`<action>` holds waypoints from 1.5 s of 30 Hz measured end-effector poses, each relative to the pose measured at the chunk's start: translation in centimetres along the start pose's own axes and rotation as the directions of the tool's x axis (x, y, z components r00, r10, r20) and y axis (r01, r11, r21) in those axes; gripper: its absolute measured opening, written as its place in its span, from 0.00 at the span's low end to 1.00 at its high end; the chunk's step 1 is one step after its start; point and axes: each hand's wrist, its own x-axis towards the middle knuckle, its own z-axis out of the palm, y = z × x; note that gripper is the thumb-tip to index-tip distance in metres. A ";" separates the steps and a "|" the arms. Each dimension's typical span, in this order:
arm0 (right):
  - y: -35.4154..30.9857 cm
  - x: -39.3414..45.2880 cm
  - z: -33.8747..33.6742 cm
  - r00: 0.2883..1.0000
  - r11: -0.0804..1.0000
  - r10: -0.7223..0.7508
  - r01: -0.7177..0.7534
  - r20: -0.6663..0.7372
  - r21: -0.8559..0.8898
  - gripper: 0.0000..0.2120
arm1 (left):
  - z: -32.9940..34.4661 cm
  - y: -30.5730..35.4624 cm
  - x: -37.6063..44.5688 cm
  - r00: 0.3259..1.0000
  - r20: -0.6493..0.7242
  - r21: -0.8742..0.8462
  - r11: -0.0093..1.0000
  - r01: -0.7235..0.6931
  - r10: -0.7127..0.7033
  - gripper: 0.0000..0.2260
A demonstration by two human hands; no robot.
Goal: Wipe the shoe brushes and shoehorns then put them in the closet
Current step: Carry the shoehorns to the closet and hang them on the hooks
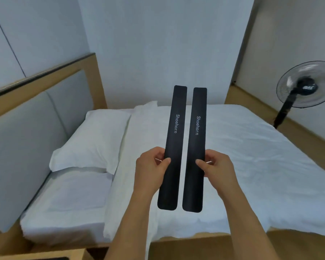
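Two long black shoehorns, each printed "Shoehorn" in white, stand upright and side by side in the air over the bed. My left hand pinches the left shoehorn near its lower third, thumb on the front. My right hand pinches the right shoehorn the same way. The two shoehorns are close but apart. No shoe brushes, cloth or closet are in view.
A bed with white sheets and two white pillows lies below my hands. A padded headboard runs along the left. A black standing fan is at the right by the wall. A wooden corner of furniture shows at bottom left.
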 end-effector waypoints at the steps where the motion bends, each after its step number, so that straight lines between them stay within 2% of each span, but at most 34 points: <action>1: 0.8 0.0 -1.9 1.000 1.000 0.006 -0.006 -0.021 0.000 0.09 | 1.7 1.0 -0.1 1.000 0.016 -0.007 1.000 -0.009 0.009 0.04; 7: 6.2 -1.2 -13.4 0.986 0.997 0.069 -0.072 -0.151 -0.016 0.12 | 12.8 6.9 -1.4 0.989 0.130 -0.055 0.997 -0.061 0.068 0.04; 12: 10.3 -4.2 -23.1 0.938 0.983 0.157 -0.178 -0.308 -0.041 0.07 | 21.8 12.1 -3.1 0.940 0.307 -0.115 0.986 -0.117 0.148 0.05; 17: 13.7 -8.1 -31.0 0.822 0.957 0.247 -0.291 -0.512 -0.005 0.09 | 30.6 16.8 -5.7 0.823 0.494 -0.182 0.959 -0.217 0.280 0.04; 23: 17.4 -11.8 -39.0 0.650 0.923 0.301 -0.382 -0.698 0.042 0.11 | 40.8 21.8 -9.1 0.631 0.644 -0.309 0.901 -0.303 0.433 0.05; 27: 19.7 -12.5 -43.7 0.541 0.890 0.333 -0.451 -0.772 0.067 0.11 | 47.1 25.2 -10.1 0.516 0.685 -0.389 0.857 -0.338 0.514 0.04; 31: 21.6 -11.1 -48.6 0.439 0.866 0.349 -0.489 -0.828 0.106 0.12 | 53.3 29.1 -9.5 0.434 0.704 -0.476 0.827 -0.299 0.562 0.05; 37: 23.9 -6.2 -55.8 0.372 0.858 0.338 -0.499 -0.865 0.121 0.11 | 62.0 34.4 -6.9 0.352 0.703 -0.557 0.786 -0.267 0.618 0.08; 45: 28.4 -3.2 -62.6 0.296 0.830 0.362 -0.534 -0.884 0.161 0.10 | 72.0 36.7 -5.9 0.271 0.753 -0.544 0.798 -0.258 0.600 0.08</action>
